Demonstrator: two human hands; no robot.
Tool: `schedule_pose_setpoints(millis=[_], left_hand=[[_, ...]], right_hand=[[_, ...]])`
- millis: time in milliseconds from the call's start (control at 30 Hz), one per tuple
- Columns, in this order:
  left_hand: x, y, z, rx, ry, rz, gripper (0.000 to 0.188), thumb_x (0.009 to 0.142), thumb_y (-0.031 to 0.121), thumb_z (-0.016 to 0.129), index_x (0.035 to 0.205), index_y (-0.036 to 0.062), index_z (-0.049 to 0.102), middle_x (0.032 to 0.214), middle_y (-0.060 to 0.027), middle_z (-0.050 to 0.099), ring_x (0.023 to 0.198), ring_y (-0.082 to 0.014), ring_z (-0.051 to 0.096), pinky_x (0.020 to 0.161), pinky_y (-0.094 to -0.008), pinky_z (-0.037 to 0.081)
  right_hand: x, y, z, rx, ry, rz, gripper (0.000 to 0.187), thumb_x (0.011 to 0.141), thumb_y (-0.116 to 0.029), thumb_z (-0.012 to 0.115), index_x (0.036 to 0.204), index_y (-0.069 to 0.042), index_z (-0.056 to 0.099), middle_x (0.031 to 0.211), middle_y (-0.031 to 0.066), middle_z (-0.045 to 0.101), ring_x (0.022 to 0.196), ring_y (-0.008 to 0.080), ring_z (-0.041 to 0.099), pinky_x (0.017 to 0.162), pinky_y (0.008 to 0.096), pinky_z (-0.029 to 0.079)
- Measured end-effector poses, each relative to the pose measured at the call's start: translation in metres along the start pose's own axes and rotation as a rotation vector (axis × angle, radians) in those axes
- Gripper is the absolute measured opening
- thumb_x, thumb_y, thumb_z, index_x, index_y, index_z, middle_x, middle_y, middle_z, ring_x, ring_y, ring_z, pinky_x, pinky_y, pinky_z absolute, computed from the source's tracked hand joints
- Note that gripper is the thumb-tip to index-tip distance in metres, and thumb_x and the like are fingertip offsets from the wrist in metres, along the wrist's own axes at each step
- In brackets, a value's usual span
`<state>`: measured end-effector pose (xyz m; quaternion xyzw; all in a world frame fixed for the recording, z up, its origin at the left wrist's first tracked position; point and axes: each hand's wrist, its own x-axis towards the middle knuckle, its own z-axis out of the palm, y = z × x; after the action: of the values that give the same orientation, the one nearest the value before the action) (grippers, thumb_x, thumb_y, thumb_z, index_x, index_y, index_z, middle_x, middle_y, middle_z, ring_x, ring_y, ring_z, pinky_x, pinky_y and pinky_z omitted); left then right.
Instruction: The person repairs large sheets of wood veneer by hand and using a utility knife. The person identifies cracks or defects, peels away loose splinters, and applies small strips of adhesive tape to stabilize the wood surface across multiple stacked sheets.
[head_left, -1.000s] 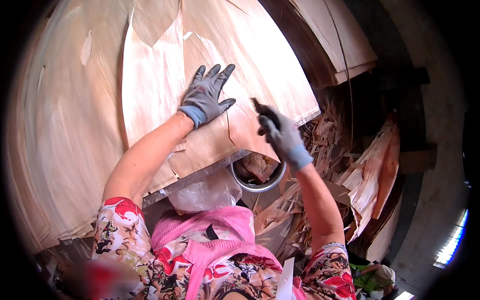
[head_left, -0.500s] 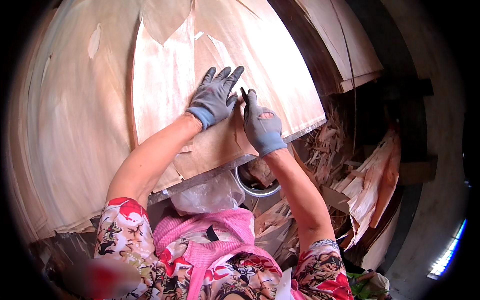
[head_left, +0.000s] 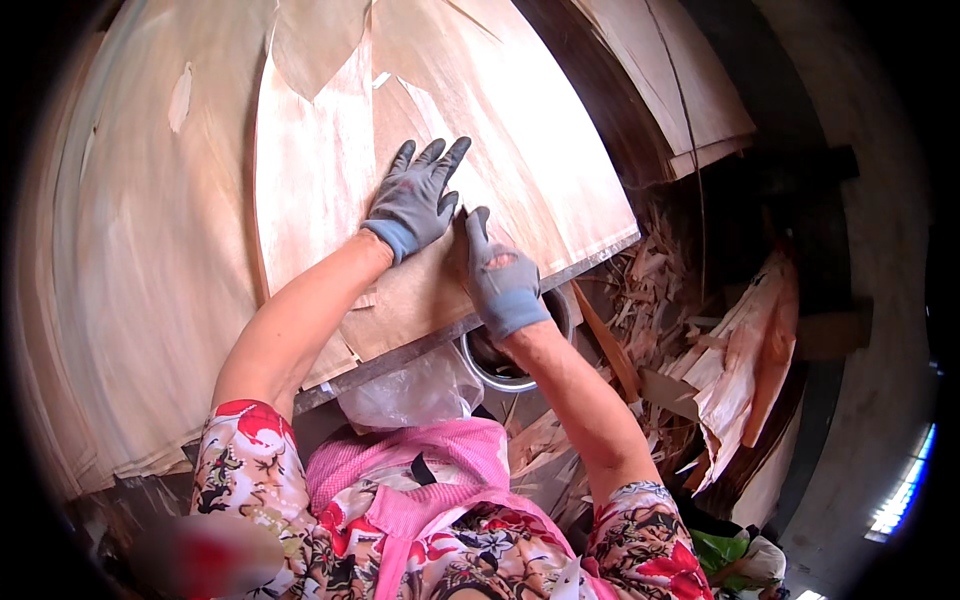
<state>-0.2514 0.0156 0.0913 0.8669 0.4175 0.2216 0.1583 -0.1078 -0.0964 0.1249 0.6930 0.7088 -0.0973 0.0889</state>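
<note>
My left hand point(head_left: 412, 203), in a grey glove with a blue cuff, lies with fingers spread on a pale wood veneer sheet point(head_left: 310, 170). Just to its right, my right hand point(head_left: 500, 276), gloved alike with a hole at the back, is closed around a thin dark tool point(head_left: 462, 212). Only the tool's tip shows, close to the left thumb, so its exact kind cannot be made out. Under both hands is a browner veneer layer point(head_left: 420, 295), partly covered by lighter pieces with ragged edges.
A round metal-rimmed container point(head_left: 505, 383) sits below the table edge point(head_left: 400, 358), beside a clear plastic bag point(head_left: 415, 388). Veneer scraps point(head_left: 650, 290) are heaped at the right, near a hanging torn sheet point(head_left: 745, 350). Another veneer stack point(head_left: 690, 90) stands at the far right.
My right hand has shifted left and slightly toward me, with the dark tool in it. My left hand stays flat on the veneer. The whole view has shifted slightly.
</note>
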Motion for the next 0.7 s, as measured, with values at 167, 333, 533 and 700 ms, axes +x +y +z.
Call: schedule_pose_setpoints(millis=[167,333,533,700], left_hand=[[-0.001,0.012,-0.010,0.081,-0.011,0.025,0.091,0.088,0.042,0.070,0.161,0.0154,0.023,0.152,-0.0138,0.048,0.144,-0.0318,0.041,0.123,-0.0504,0.022],[-0.002,0.017,-0.013,0.152,-0.065,0.016,0.101,0.085,0.056,0.069,0.163,0.0161,0.017,0.154,-0.0155,0.046,0.147,-0.0318,0.037,0.123,-0.0538,0.016],[0.001,0.018,-0.015,0.229,-0.096,-0.001,0.103,0.087,0.060,0.064,0.164,0.0168,0.010,0.155,-0.0151,0.043,0.149,-0.0311,0.032,0.124,-0.0558,0.011],[0.002,0.018,-0.016,0.177,-0.050,0.010,0.106,0.084,0.058,0.069,0.163,0.0142,0.013,0.154,-0.0157,0.044,0.149,-0.0349,0.031,0.124,-0.0540,0.013]], right_hand=[[-0.039,-0.002,0.006,0.018,0.047,0.000,0.068,0.092,-0.006,0.050,0.154,0.001,0.025,0.075,0.0191,0.070,0.065,0.0329,0.069,0.054,0.0462,0.052],[-0.091,0.008,0.016,0.155,0.074,-0.050,0.067,0.091,-0.009,0.051,0.153,-0.001,0.028,0.074,0.0194,0.068,0.070,0.0341,0.071,0.060,0.0458,0.054],[-0.151,0.068,-0.013,0.215,-0.238,-0.119,0.060,0.091,-0.015,0.059,0.150,-0.017,0.044,0.078,0.0222,0.068,0.077,0.0353,0.073,0.063,0.0432,0.056],[-0.046,0.074,-0.048,0.318,0.264,-0.170,0.061,0.095,-0.009,0.056,0.153,-0.023,0.042,0.085,0.0126,0.068,0.073,0.0309,0.069,0.060,0.0403,0.054]])
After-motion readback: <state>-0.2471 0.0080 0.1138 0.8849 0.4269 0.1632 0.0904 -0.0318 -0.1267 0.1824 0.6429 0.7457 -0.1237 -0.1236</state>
